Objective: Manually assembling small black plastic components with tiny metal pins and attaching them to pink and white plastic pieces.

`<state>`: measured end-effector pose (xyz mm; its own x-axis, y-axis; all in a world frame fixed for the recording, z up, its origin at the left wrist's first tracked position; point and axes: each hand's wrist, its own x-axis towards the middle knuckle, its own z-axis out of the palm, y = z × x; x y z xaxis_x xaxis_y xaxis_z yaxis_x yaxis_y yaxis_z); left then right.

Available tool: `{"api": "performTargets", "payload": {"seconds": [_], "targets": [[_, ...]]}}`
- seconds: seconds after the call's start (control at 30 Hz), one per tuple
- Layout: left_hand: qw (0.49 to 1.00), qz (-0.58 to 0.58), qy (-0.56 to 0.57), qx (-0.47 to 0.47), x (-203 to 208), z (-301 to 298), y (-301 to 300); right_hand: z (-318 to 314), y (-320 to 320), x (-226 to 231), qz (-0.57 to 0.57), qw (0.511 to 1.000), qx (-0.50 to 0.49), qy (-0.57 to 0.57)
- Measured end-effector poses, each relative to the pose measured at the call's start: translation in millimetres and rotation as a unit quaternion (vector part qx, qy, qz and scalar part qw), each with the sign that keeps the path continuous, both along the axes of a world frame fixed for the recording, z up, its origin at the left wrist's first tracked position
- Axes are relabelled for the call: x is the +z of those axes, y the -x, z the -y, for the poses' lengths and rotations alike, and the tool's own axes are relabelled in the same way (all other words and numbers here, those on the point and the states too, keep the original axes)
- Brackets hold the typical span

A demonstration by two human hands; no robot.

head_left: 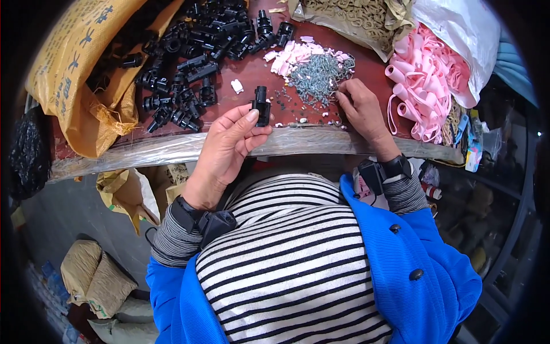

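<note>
The left hand (229, 143) pinches a small black plastic fitting (261, 105) between thumb and fingers, just above the table's near edge (172, 150). The right hand (360, 109) rests with fingertips drawn together at the heap of small metal screws (317, 74), beside pink plastic pieces (289, 56).

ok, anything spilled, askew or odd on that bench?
Mostly loose heaps, nothing damaged. The black plastic parts spill from the yellow sack across the red table. One white piece lies apart from the pale pink pieces. Left hand holds a black part; right hand picks at the screw pile.
</note>
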<state>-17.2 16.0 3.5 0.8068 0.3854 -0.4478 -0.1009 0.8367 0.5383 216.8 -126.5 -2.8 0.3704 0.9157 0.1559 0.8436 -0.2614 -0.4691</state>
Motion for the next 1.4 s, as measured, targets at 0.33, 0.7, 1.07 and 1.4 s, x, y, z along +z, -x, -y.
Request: {"api": "performTargets", "payload": {"seconds": [0.33, 0.7, 1.07, 1.4], "targets": [[1.000, 0.011, 0.006, -0.011, 3, -1, -1, 5, 0, 5, -0.393, 0.913, -0.106, -0.007], [0.993, 0.094, -0.003, -0.068, 4, 4, -9, -27, 49, 20, -0.803, 0.595, -0.002, 0.027], [0.990, 0.108, 0.049, -0.079, -4, -1, -5, -31, 78, 22, -0.585, 0.807, 0.071, -0.024], [0.991, 0.098, 0.077, -0.045, -2, -2, -6, -33, 70, 28, -0.332, 0.937, 0.111, -0.010]]}}
